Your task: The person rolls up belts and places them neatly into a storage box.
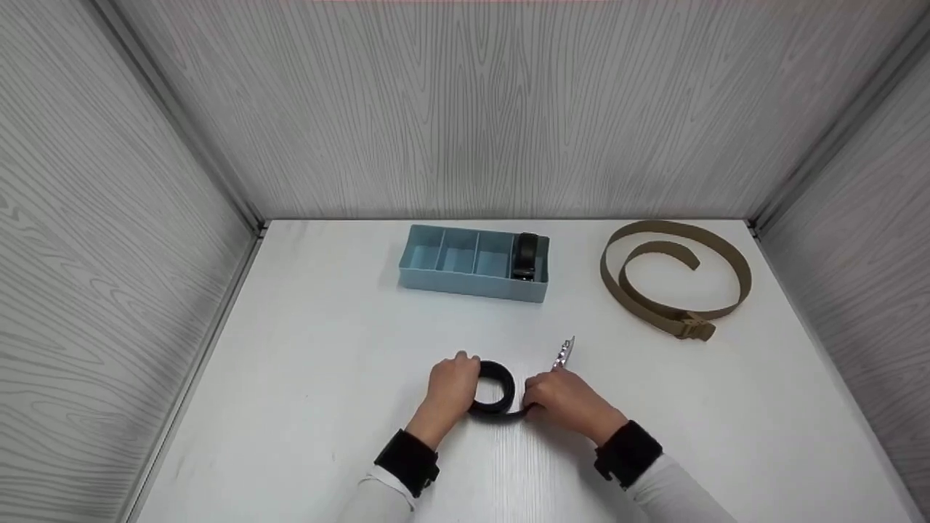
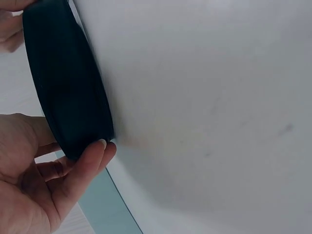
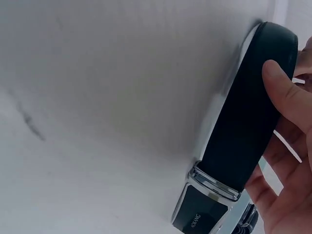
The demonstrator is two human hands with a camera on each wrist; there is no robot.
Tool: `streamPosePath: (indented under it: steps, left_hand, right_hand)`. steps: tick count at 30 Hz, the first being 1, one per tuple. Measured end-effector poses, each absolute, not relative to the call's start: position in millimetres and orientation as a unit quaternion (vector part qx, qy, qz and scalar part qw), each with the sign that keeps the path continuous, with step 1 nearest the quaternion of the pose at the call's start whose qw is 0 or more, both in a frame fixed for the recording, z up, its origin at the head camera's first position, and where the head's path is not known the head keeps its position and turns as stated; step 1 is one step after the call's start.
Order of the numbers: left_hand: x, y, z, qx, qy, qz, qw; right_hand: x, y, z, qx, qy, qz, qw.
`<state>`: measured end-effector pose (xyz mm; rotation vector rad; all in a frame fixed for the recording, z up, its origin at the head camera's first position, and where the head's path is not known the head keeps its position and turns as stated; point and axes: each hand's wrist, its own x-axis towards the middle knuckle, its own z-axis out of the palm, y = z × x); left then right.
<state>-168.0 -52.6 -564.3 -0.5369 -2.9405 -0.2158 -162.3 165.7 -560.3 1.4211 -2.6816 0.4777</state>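
Observation:
A black leather belt stands on edge on the white table, most of it wound into a coil. My left hand holds the coil's left side; in the left wrist view, thumb and fingers pinch the rolled strap. Just right of the coil, my right hand grips the unrolled end near its silver and black buckle. The right thumb lies along the strap's outer face. Beyond that hand, the buckle's metal sticks out toward the back of the table.
Behind the hands sits a light-blue divided box; another rolled black belt with a shiny buckle occupies its rightmost compartment. A tan webbing belt lies loosely looped at the back right. Grey wood-grain panels enclose the table's back and sides.

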Motion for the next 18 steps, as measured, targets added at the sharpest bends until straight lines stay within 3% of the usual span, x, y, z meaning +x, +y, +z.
streamPosePath:
  steps: [8, 18]
  left_hand:
    - [-172, -57, -562, -0.239, -0.969, -0.055, 0.045]
    - [-171, -53, -563, -0.261, -0.964, -0.036, 0.044]
  right_hand:
    - [-165, 154, -564, 0.473, -0.867, 0.106, 0.117]
    - [-159, 150, -566, 0.538, -0.830, 0.090, 0.116]
